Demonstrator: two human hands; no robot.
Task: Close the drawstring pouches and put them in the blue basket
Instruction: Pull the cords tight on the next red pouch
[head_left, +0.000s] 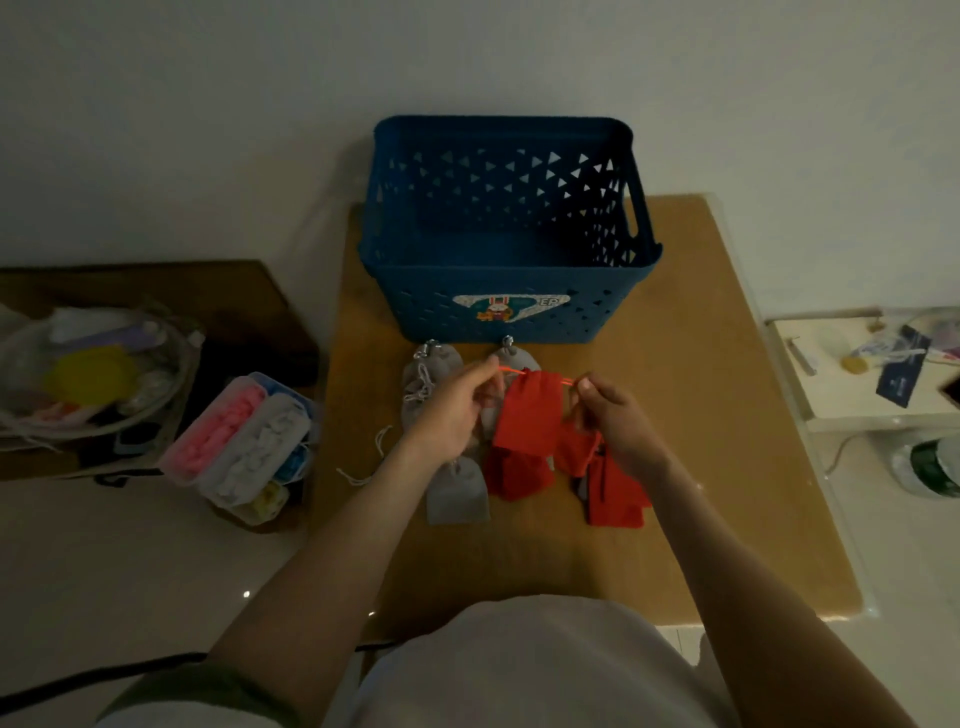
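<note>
Left grip (452, 410) and right grip (618, 415) each pinch a cord (511, 370) of the red pouch (524, 410), held apart, likely to cinch it. The basket (509, 270) stands just behind, within reach.

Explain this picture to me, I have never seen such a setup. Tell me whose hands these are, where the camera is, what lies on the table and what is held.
No machine here: a person wears a camera on the head, looking down at both bare hands. The left hand and right hand each pinch a cord end of a red pouch, held above the table. More red pouches and grey pouches lie below. Behind stands the blue basket, with no pouch visible inside.
</note>
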